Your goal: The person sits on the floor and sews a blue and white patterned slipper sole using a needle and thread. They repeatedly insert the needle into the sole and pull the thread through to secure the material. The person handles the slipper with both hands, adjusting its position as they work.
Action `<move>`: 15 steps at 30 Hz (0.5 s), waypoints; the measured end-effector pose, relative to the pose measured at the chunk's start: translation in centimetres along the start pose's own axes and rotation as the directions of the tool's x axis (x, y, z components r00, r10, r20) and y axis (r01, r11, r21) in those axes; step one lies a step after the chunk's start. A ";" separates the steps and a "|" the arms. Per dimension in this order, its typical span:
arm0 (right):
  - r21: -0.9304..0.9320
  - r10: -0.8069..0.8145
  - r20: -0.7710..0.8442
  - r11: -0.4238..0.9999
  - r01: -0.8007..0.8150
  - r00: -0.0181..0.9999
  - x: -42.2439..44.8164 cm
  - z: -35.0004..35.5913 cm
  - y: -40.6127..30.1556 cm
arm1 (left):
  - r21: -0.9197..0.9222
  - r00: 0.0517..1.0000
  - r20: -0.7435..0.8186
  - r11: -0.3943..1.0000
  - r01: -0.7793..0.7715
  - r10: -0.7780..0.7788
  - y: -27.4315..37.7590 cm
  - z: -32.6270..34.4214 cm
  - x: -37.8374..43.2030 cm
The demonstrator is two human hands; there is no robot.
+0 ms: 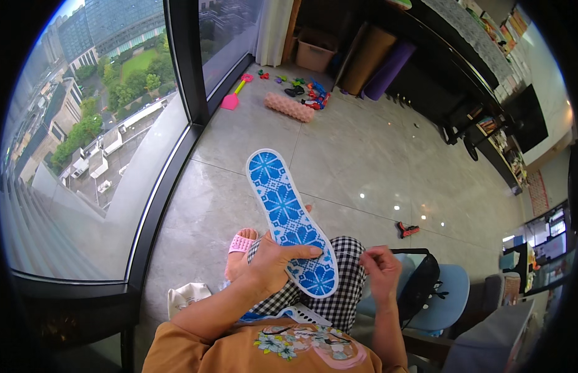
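An insole (289, 214) with a blue and white flower pattern and a white edge is held up over my lap, tilted a little. My left hand (279, 261) grips its lower part, thumb on the patterned face and fingers behind. My right hand (382, 268) is raised to the right of the insole, apart from it, with thumb and fingertips pinched together; whether something thin is between them is too small to tell. Black and white checked trousers (338, 261) cover my knees. A white strip with black ovals (312, 314) lies in my lap.
A window (107, 140) runs along the left. A blue chair (450, 298) bearing a black bag (419, 284) stands at the right. Farther off on the tiled floor are a red and black toy (407, 229), a pink foam roller (289, 107), a toy shovel (233, 99) and rolled mats (368, 60).
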State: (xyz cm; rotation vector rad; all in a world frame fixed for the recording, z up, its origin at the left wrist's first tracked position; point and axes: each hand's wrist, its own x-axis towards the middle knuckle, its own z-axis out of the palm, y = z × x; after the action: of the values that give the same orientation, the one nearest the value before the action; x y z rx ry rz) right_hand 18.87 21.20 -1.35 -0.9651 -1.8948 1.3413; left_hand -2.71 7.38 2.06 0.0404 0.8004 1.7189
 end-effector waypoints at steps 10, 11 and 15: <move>0.016 -0.012 0.176 1.000 0.010 0.984 0.9 4.6 -4.8 | 0.034 0.999 0.041 0.999 0.000 -0.002 -0.6 0.3 1.6; 0.017 -0.019 0.195 1.000 0.016 0.981 0.9 4.4 -4.4 | 0.037 0.999 0.038 0.999 0.008 -0.010 -0.6 0.3 1.6; 0.156 0.003 0.257 0.987 -0.044 0.966 1.2 4.6 -4.7 | 0.072 0.999 0.043 0.997 -0.009 0.006 -0.4 0.0 2.2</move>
State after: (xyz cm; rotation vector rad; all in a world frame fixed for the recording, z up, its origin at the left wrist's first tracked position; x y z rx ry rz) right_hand 13.46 18.86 1.84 -0.7650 -1.9286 1.6737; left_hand -3.09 9.28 1.04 0.1289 0.8315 1.6906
